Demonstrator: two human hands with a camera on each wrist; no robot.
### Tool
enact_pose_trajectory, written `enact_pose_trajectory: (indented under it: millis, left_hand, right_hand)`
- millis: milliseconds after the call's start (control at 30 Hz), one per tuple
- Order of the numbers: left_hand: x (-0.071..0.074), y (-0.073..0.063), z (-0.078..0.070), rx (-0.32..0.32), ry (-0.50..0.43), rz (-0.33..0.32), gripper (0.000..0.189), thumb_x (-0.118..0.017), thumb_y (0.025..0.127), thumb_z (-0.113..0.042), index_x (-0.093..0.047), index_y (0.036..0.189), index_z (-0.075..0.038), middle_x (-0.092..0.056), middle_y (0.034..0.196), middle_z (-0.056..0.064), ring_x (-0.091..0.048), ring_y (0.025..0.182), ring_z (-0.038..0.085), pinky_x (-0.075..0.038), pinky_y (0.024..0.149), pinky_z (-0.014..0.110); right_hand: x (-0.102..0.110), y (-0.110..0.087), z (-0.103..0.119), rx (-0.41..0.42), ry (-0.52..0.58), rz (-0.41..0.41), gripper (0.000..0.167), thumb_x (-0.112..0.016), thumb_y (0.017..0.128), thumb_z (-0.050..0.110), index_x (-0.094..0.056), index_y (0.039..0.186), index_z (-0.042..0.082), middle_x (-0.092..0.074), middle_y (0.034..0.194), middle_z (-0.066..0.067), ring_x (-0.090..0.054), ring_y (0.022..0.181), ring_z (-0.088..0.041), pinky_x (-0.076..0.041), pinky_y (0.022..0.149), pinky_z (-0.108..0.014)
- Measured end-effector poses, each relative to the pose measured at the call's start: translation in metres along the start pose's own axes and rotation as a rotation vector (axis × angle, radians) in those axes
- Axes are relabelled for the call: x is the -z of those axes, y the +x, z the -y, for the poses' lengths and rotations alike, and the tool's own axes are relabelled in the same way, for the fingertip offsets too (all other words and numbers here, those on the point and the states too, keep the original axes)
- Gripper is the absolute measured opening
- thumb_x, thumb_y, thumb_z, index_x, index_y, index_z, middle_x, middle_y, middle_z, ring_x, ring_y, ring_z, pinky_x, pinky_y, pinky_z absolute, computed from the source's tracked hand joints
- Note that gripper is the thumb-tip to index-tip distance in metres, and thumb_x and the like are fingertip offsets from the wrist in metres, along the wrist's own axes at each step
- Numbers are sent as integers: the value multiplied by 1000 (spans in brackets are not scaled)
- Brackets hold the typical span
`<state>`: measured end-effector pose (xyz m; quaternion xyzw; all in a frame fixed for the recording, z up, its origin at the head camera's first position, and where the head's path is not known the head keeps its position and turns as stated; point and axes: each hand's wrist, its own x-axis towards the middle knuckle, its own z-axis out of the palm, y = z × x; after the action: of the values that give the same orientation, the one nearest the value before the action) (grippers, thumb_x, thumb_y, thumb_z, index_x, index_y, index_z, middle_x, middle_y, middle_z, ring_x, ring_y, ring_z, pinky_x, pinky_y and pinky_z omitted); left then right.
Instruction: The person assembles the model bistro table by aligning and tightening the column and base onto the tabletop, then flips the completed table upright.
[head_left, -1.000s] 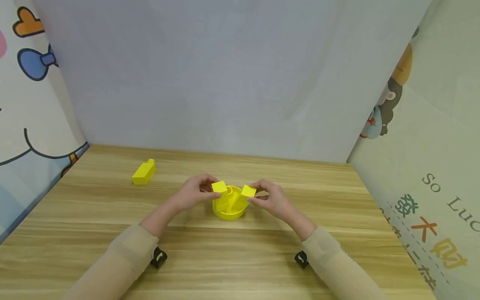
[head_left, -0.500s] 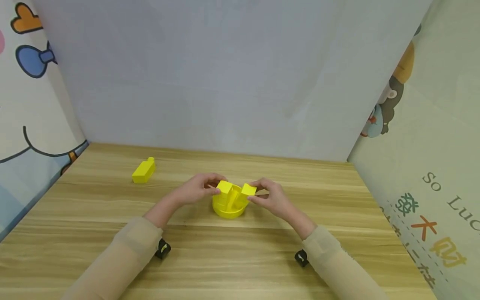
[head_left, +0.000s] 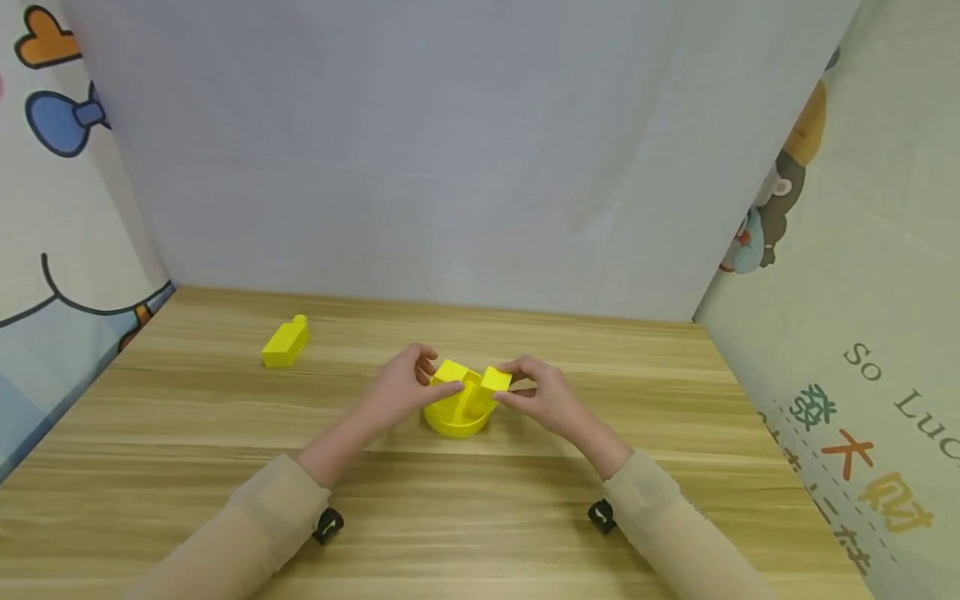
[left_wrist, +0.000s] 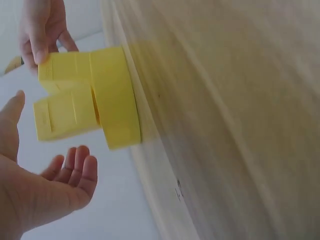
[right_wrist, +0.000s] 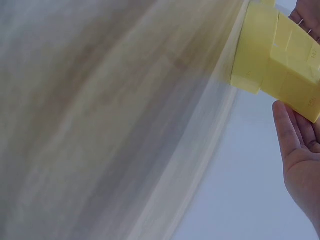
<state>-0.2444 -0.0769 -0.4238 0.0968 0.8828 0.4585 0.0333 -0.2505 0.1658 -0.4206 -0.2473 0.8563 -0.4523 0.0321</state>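
Note:
In the head view a round yellow dish (head_left: pixel 456 430) sits mid-table with two yellow rectangular blocks in it. Both blocks tilt in the left wrist view. My right hand (head_left: pixel 546 396) pinches the top of the right block (head_left: pixel 496 380) between thumb and fingers. Around the left block (head_left: pixel 452 372), my left hand (head_left: pixel 402 385) holds its thumb and fingers spread; the left wrist view shows a gap between the fingertips (left_wrist: pixel 90 167) and this block. The blocks' lower ends are hidden inside the dish.
Another yellow block (head_left: pixel 286 343) with a small round knob lies at the back left of the wooden table (head_left: pixel 465 533). A pale grey curtain (head_left: pixel 420 167) stands behind the table, with printed panels at both sides.
The left block has shifted slightly right and turned in the dish. My left thumb has moved across its front, and the fingers have spread away from it. The right hand has stayed put.

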Motion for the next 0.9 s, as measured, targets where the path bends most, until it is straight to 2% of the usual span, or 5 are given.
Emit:
enact_pose_trajectory:
  millis: [167,300,400,633,900]
  left_hand:
    - [-10,-4,-8,-3,36,-75,63,-78,74,-44,-50,112,-3,-56,100,9,-52,89,23,-50,76,33]
    - [-13,-6,-9,-47,91,-91,50,-77,78,-34,-52,108,-3,-55,93,7,-49,82,21,-47,70,29]
    - [-12,-7,-9,-97,101,-82,44,-76,79,-28,-55,109,-3,-56,94,7,-50,82,20,-48,71,29]
    - [-4,-7,-4,-237,138,28,39,-72,84,-19,-59,117,-4,-61,102,4,-53,90,18,-49,79,32]
    - [6,-11,-2,-337,169,167,39,-62,90,-7,-54,128,-5,-58,123,11,-55,110,25,-49,92,45]
  right_hand:
    - [0,-1,0,3,5,-1,33,-71,84,11,-61,113,-1,-61,113,-14,-61,98,-26,-55,77,-22]
    - [0,-1,1,-2,1,-1,33,-70,84,11,-61,114,0,-61,113,-13,-61,98,-25,-55,77,-22]
    - [0,-1,1,-6,3,-2,33,-70,84,11,-60,114,0,-61,113,-13,-61,99,-25,-55,77,-22]
    - [-1,0,2,-17,7,0,32,-70,85,10,-60,114,0,-61,114,-13,-60,100,-26,-55,78,-23]
    - [0,-1,3,-23,21,5,34,-69,85,9,-59,116,0,-60,114,-14,-60,102,-28,-54,78,-22]
